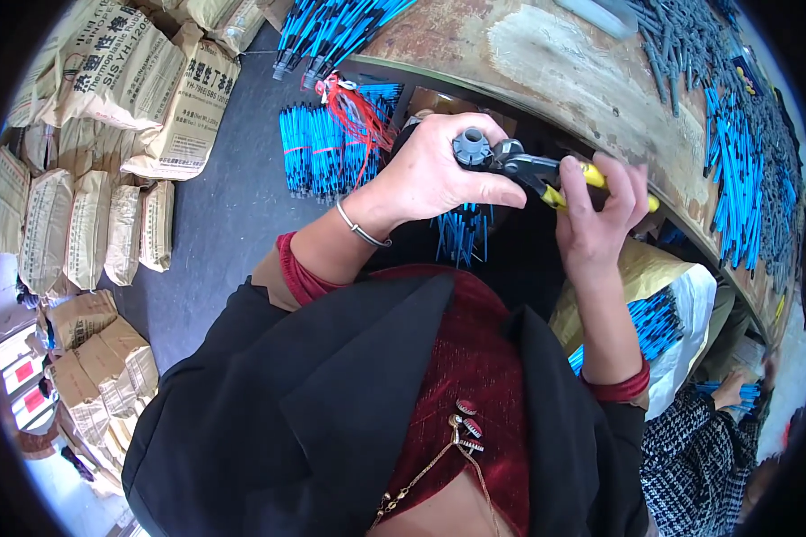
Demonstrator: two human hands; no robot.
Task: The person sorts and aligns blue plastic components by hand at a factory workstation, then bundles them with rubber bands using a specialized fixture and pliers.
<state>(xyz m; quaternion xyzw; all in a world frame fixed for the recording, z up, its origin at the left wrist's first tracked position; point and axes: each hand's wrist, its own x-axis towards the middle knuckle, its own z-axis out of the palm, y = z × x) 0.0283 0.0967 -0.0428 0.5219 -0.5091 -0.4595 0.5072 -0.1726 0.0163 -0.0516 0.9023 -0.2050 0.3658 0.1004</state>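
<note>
- The left hand (434, 172) grasped a dark grey fitting (471, 149).
- The right hand (597, 208) gripped yellow-handled pliers (534, 167), their tip near the fitting.
- Blue rods (737, 183) lay on the bench (546, 58).

The scene is lit brightly, with pale, washed-out patches seen toward the left and right margins. Deep shadow is held beneath the worktable (461, 40), and detail is lost in the black jacket (287, 394). The right hand (595, 210) is slightly blurred. Straight edges are bowed; the corners are blackened.
</note>
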